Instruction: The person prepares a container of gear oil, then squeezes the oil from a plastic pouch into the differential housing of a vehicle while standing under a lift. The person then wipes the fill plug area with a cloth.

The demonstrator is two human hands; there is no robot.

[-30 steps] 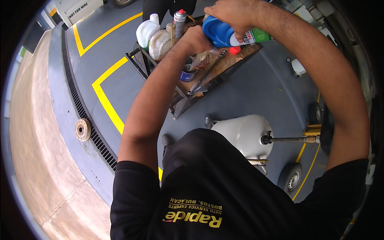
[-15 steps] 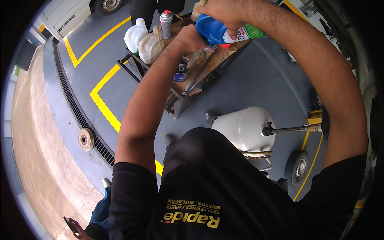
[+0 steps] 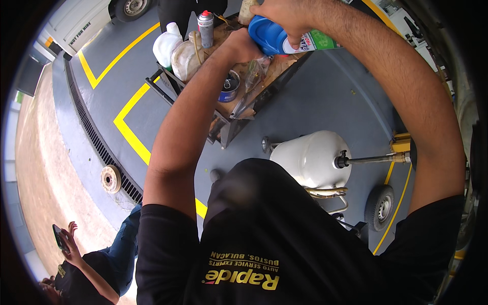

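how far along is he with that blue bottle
Done: the blue bottle is off the cart, lying sideways. In hand: right hand grips its body, left hand covers one end. Left: whether it is open cannot be seen.

The far end of the blue bottle (image 3: 274, 36) is being covered by the left hand (image 3: 243, 46), so its cap cannot be made out, and part of its label is being hidden under the right hand (image 3: 284, 15). The fingers of the left hand are being concealed behind the bottle. Much of the cart (image 3: 239, 109) is being blocked by the left forearm. A person (image 3: 86, 269) at the lower left is being cut off by the picture's rim.
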